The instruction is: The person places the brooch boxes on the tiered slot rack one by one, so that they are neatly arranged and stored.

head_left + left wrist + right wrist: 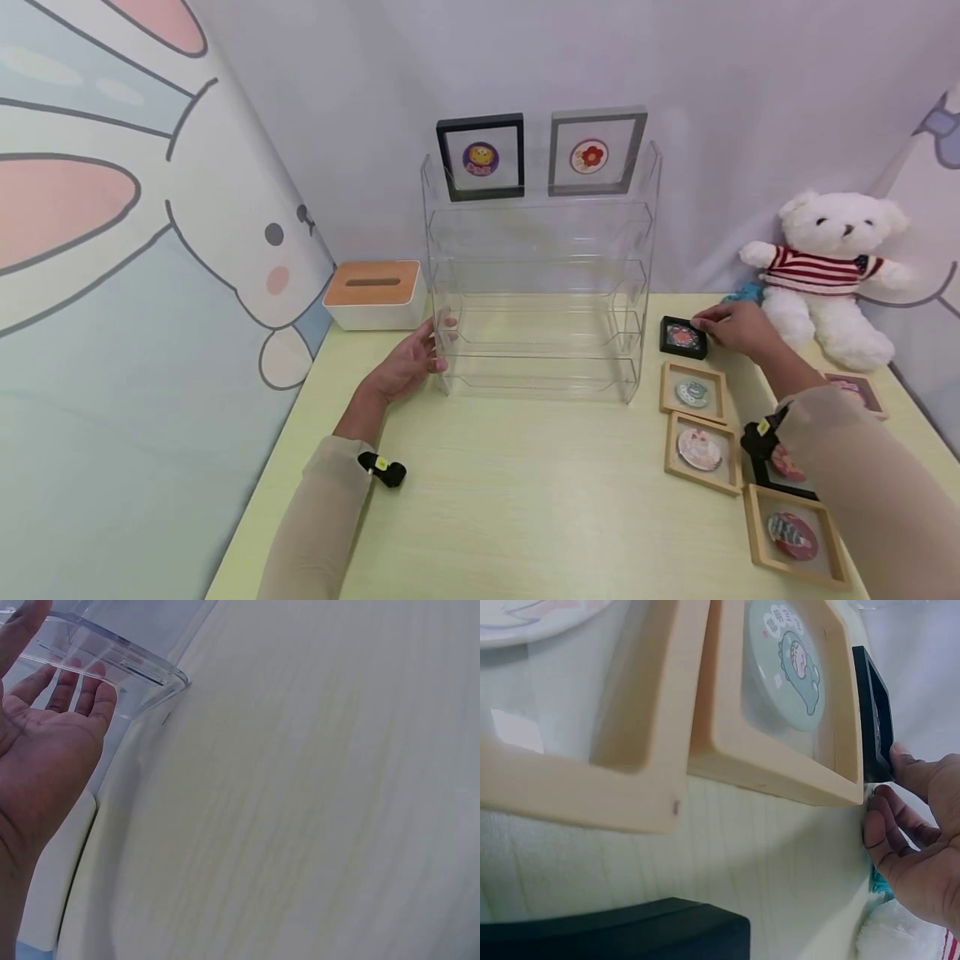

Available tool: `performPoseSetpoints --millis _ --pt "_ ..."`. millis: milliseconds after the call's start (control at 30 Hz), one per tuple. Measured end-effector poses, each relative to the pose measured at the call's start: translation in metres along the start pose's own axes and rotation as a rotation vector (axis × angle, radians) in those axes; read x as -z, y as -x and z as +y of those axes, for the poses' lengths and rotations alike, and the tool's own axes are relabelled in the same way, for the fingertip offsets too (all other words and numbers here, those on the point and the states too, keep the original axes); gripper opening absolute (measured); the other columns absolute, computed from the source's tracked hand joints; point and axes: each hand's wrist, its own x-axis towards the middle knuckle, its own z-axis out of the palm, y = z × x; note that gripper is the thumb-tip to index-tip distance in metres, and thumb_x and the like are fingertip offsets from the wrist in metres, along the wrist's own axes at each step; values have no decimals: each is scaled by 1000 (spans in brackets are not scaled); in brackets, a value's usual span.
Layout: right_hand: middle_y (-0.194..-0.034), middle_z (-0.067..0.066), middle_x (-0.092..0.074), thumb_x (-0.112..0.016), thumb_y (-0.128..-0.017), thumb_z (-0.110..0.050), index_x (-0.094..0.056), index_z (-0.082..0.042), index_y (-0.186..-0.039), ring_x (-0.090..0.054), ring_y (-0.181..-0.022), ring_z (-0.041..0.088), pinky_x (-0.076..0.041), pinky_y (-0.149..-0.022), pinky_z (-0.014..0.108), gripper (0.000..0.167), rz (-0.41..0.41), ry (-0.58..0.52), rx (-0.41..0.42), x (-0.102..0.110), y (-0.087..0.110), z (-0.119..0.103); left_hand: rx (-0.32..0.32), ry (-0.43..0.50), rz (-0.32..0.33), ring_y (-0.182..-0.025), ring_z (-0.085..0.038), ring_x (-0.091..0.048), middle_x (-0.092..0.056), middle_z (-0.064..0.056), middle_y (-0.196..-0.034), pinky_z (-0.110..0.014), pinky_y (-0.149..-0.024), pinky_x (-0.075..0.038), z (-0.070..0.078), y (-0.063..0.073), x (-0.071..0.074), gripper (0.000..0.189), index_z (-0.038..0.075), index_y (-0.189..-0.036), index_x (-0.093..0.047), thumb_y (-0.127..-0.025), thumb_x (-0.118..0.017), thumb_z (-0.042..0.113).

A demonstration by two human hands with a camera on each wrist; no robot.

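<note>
A clear acrylic tiered rack [540,358] stands on the pale table. My left hand [408,364] holds its left side, thumb toward the front and fingers farther back; in the left wrist view, the fingers [79,694] show partly through the clear plastic. To the rack's right, my right hand [738,329] pinches the right edge of a small black frame [682,337] with a red round badge inside. The right wrist view has this black frame [874,716] tilted, thumb against its rim. Beside it lies a wooden frame [693,392] with a green badge.
A black frame [480,158] and a grey frame [597,152] stand on the rack's top tier. More wooden frames [702,452] lie along the right side, partly under my right sleeve. A white teddy bear [825,275] sits behind; a tissue box [375,296] stands left of the rack.
</note>
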Motion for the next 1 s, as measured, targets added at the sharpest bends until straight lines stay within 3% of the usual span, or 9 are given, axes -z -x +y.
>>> performPoseSetpoints --millis 167,467,667,867,1000 --pt "-125 39 -70 -66 -112 -34 -74 10 -129 -68 -110 50 -50 -73 34 48 3 46 39 -1 0 -1 -3 0 4 -151 -35 -32 -38 -6 -162 -27 -113 -44 1 0 -1 93 8 -178 -13 -103 -64 -11" --pt "-117 33 -74 -67 -112 -31 -77 7 -124 -70 -107 48 -50 -73 35 40 10 89 78 -5 -2 -2 6 -13 19 -153 -36 -30 -40 -1 -160 -26 -111 -45 2 0 -1 90 10 -177 -20 -103 -65 -12" --pt "-119 36 -73 -65 -113 -29 -75 8 -125 -69 -109 51 -51 -75 36 41 4 80 76 -2 1 -4 10 -13 21 -152 -28 -33 -35 -6 -167 -27 -115 -41 1 0 0 90 11 -177 -20 -103 -66 -10" --pt "-120 35 -73 -63 -114 -33 -73 7 -129 -69 -85 26 -50 -69 35 44 0 43 64 2 2 -2 23 -4 23 -152 -23 -32 -30 -9 -173 -26 -117 -40 1 1 -1 95 16 -179 -15 -103 -65 -10" --pt "-124 36 -71 -59 -116 -34 -69 9 -134 -70 -79 15 -54 -69 33 47 -23 -35 40 3 2 2 18 7 14 -152 -23 -32 -29 -10 -173 -28 -118 -39 1 2 -1 95 18 -179 -14 -104 -67 -7"
